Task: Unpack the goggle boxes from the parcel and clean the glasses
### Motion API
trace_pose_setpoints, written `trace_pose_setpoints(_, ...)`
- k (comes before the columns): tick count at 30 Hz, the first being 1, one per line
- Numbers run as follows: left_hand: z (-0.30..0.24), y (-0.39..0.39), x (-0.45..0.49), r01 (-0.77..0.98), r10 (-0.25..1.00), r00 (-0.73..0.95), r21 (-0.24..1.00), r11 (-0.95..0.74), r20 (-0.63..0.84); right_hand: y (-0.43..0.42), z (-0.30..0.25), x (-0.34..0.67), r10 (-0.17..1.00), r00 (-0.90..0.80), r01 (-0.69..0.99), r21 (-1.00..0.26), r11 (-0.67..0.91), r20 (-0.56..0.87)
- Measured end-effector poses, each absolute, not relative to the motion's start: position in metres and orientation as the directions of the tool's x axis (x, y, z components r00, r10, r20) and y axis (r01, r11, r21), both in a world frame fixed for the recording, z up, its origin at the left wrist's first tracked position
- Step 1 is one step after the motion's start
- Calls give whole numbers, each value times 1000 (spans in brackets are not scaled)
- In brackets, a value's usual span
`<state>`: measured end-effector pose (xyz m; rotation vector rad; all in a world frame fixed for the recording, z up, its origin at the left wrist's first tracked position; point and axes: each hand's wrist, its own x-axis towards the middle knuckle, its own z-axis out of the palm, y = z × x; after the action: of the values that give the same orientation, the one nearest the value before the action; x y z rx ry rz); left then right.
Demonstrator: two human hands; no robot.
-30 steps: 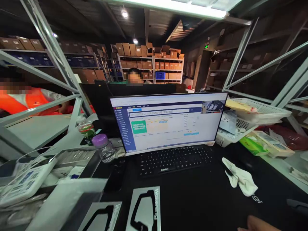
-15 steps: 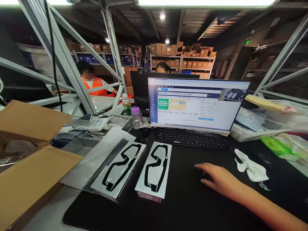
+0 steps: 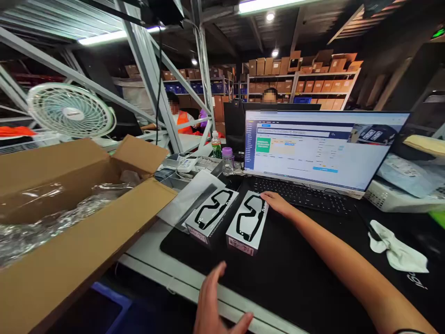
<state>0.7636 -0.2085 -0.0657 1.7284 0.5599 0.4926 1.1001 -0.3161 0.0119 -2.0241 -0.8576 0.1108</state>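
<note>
Two white product boxes printed with a black glasses outline lie side by side on the black desk mat (image 3: 306, 273). My right hand (image 3: 276, 202) reaches across the mat, its fingers stretched to the far top corner of the right box (image 3: 248, 221) and touching it. The left box (image 3: 212, 214) sits just beside it, untouched. At the bottom edge, my left hand (image 3: 217, 304) hovers over the table's front edge, fingers apart and holding nothing.
An open cardboard box (image 3: 69, 218) with clear plastic wrap fills the left. A monitor (image 3: 323, 148) and keyboard (image 3: 306, 197) stand behind the mat, a white cloth (image 3: 396, 250) lies at right, a fan (image 3: 71, 111) at far left. Two people sit beyond the metal racking.
The view has swung left and down, bringing the cardboard box and fan into sight. My right hand moved from the mat's middle to the right box. My left hand has come into view.
</note>
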Motion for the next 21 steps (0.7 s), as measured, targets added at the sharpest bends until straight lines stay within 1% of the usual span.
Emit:
trace_pose_setpoints(1,-64,-212,779,149,637,767,942,-301,82,-314,9,1098,605,764,507,-788,-349,224)
trace_pose_setpoints(2,-62,-216,795,211,651,754,906,-366,87,-313,7,1095,603,771,487,-800,-351,205)
trace_pose_setpoints(4,-56,-224,827,289,643,765,870,-399,41,-318,4,1089,597,784,452,-815,-363,169)
trace_pose_setpoints(6,-49,-227,850,296,653,757,874,-386,31,-334,2,1079,572,807,420,-822,-384,145)
trace_pose_setpoints(7,-45,-226,856,272,646,762,879,-390,51,-346,3,1073,550,824,405,-824,-397,140)
trace_pose_setpoints(9,-37,-221,857,183,594,793,878,-442,134,-379,5,1058,493,858,376,-827,-418,141)
trace_pose_setpoints(11,-29,-212,851,73,517,826,866,-494,225,-415,10,1041,452,883,317,-872,-373,127)
trace_pose_setpoints(12,-26,-206,848,23,485,838,871,-492,252,-432,13,1033,454,885,274,-906,-323,105)
trace_pose_setpoints(14,-20,-193,846,-61,430,868,913,-403,248,-460,18,1020,493,868,185,-961,-206,62)
trace_pose_setpoints(16,-15,-183,849,-133,346,914,962,-238,212,-480,21,1013,520,851,168,-975,-142,71)
trace_pose_setpoints(18,-11,-178,855,-160,257,953,987,-22,160,-494,22,1011,525,838,238,-966,-100,152)
trace_pose_setpoints(20,-10,-179,858,-103,158,985,979,177,75,-504,24,1007,569,781,338,-940,-40,257)
trace_pose_setpoints(21,-11,-181,859,-51,119,993,968,247,22,-507,25,1005,606,736,382,-924,-2,303)
